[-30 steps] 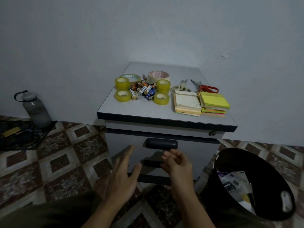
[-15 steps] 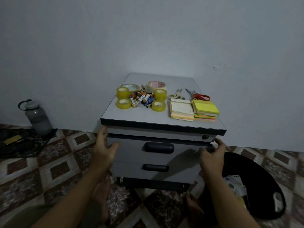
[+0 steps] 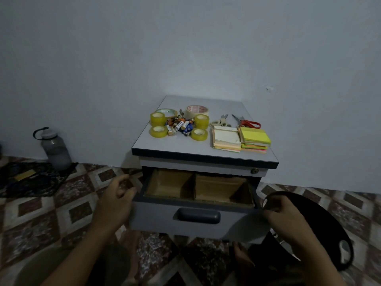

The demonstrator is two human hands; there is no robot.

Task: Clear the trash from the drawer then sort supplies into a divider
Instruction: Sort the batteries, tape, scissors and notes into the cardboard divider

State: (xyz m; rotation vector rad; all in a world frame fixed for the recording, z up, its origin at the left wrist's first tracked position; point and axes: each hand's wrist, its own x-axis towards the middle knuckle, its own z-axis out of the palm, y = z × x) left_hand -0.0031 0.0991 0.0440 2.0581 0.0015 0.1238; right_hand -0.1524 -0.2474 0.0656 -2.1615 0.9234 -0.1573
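Note:
The grey cabinet's top drawer (image 3: 156,215) is pulled out toward me. Inside it sits a brown cardboard divider (image 3: 193,186) whose visible compartments hold nothing. My left hand (image 3: 120,191) grips the drawer's left front corner with curled fingers. At the right front corner, my right hand (image 3: 276,208) holds on the same way. On the cabinet top (image 3: 185,147) lie yellow tape rolls (image 3: 157,119), a pile of batteries (image 3: 180,125), two pairs of scissors (image 3: 247,122), a pale paper pad (image 3: 225,137) and yellow sticky notes (image 3: 255,136).
A black trash bin (image 3: 321,219) stands on the floor right of the drawer, close behind my right hand. A grey water bottle (image 3: 55,149) and a dark mat (image 3: 31,178) sit at the left by the wall. Patterned floor tiles surround the cabinet.
Both hands went from the cabinet's sides to the top drawer's front corners, and the drawer has slid out, showing the cardboard divider. The view has pulled back from the cabinet.

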